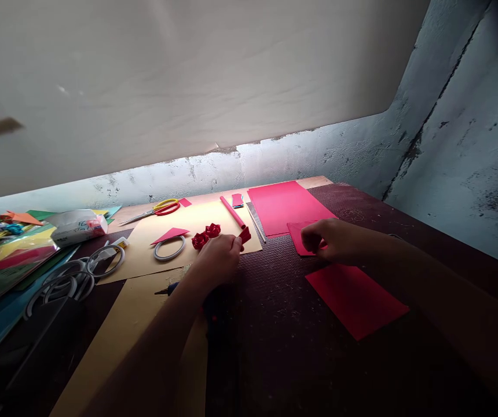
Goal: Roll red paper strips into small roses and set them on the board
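My left hand (219, 256) pinches a small folded piece of red paper (245, 234) between thumb and fingers. Just left of it, red paper roses (206, 236) sit on a gold sheet (140, 246). My right hand (323, 238) is closed, its fingers curled at the edge of a red paper piece (296, 237); the fingertips are partly hidden. Nearer to me lies a red paper rectangle (357, 301) on the dark table. A glue gun (171, 288) shows its nozzle beside my left forearm, which hides part of its body.
Larger red sheets (290, 202), a rolled red tube (232, 212) and a thin stick (256, 223) lie at the back. Scissors (166, 207), a tape ring (169, 248), more rings (64, 281) and a tissue pack (79, 226) are leftward. A pale panel (188, 75) hangs low overhead.
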Demonstrator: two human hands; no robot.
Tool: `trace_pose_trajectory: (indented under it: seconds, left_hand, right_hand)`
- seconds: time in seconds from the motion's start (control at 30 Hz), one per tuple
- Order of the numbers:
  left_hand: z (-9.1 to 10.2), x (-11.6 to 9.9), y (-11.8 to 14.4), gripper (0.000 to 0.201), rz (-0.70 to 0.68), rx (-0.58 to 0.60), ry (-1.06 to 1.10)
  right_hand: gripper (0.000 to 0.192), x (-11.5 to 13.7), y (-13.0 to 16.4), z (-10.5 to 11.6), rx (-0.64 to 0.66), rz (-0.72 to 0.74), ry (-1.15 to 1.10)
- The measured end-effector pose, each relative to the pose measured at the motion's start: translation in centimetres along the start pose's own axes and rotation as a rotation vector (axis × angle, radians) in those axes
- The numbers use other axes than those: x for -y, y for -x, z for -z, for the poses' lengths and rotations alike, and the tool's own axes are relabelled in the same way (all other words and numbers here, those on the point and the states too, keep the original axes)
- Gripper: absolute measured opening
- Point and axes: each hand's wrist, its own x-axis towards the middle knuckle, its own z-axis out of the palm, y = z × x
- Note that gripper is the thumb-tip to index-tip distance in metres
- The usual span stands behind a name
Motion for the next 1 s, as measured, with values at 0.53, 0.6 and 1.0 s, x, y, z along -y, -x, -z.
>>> trace_pose_trajectory:
  seconds: [0.53, 0.6, 1.0]
  left_hand:
    - [0.3, -0.3, 0.1, 0.038, -0.015, -0.022, 0.012]
    - [0.2, -0.3, 0.1, 0.038, -0.018, -0.024, 0.016]
    - [0.0, 0.3, -0.2, 0.034, 0.0, -0.059, -0.031]
  right_hand:
    - [0.013, -1.2, 0.9, 2.7, -0.635, -0.501, 0.321]
    - [0.021, -1.1, 1.0, 2.6, -0.672, -0.534, 0.361]
    - [0.039, 0.4, 0.5, 1.1, -0.614, -0.415, 0.423]
